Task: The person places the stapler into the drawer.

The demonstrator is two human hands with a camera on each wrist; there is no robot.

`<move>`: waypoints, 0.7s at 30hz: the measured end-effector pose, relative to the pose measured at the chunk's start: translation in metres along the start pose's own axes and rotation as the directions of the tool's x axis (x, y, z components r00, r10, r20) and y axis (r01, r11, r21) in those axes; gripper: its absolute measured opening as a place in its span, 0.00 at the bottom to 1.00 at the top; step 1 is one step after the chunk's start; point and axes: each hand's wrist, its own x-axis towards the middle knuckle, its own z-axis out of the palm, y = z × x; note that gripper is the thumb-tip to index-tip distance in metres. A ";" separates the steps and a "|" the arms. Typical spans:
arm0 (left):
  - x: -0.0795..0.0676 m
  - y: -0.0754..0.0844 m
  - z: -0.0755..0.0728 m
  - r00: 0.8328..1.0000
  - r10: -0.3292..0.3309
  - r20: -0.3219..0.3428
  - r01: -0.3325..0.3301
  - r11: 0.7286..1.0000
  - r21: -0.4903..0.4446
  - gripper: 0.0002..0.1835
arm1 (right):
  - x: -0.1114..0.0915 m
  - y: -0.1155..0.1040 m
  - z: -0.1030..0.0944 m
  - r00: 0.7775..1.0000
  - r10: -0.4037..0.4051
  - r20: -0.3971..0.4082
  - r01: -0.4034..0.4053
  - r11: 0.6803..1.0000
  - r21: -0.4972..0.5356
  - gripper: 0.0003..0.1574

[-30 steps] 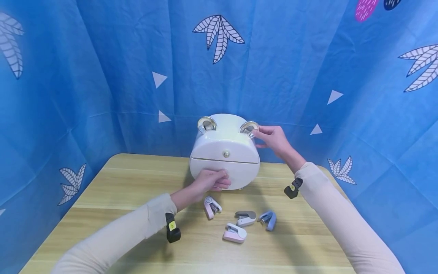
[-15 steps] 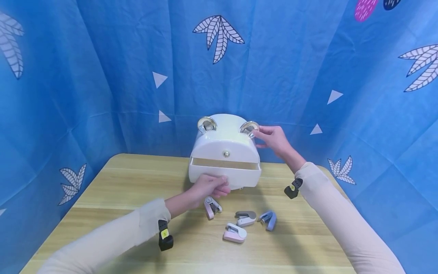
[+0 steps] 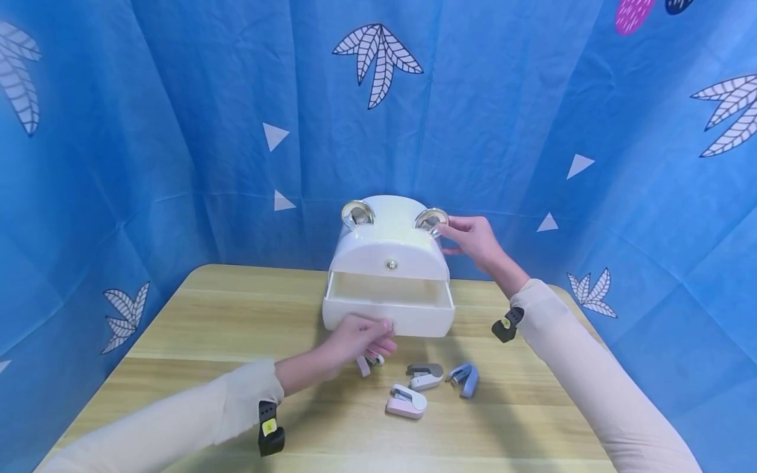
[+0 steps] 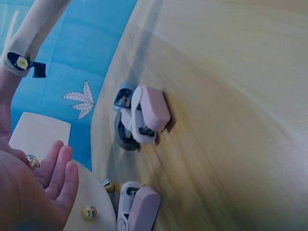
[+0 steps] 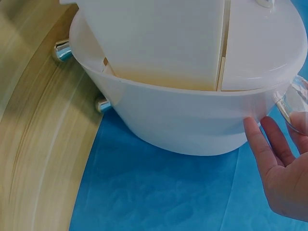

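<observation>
A white rounded storage box with two shiny gold ears stands at the back of the table, its lower drawer pulled part way out. My left hand is at the drawer front, thumb and fingers pinching its small gold knob. At the box's upper right, my right hand holds the right ear between thumb and finger; other fingertips lie against the box's side in the right wrist view. The inside of the drawer shows pale, its front part hidden behind the drawer front.
In front of the box lie several mini staplers: a pink one partly hidden under my left hand, a grey-and-white one, a pink-and-white one and a blue one. A blue patterned curtain hangs behind the wooden table.
The lower drawer, shut a second ago, has slid out toward me as my left hand drew back with its knob. My right hand has stayed on the ear.
</observation>
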 end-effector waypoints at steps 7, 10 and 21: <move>-0.009 -0.002 0.002 1.000 0.017 0.001 -0.017 1.000 0.011 0.22 | 0.000 0.000 -0.001 1.000 -0.004 -0.004 0.004 1.000 -0.001 0.23; -0.014 -0.001 0.003 1.000 0.021 0.000 -0.021 1.000 0.015 0.22 | 0.000 0.000 0.000 1.000 -0.007 -0.001 0.007 1.000 -0.002 0.23; -0.024 0.000 0.007 1.000 0.031 -0.001 -0.031 1.000 0.001 0.22 | -0.002 -0.001 0.000 1.000 -0.006 -0.004 0.006 1.000 -0.019 0.23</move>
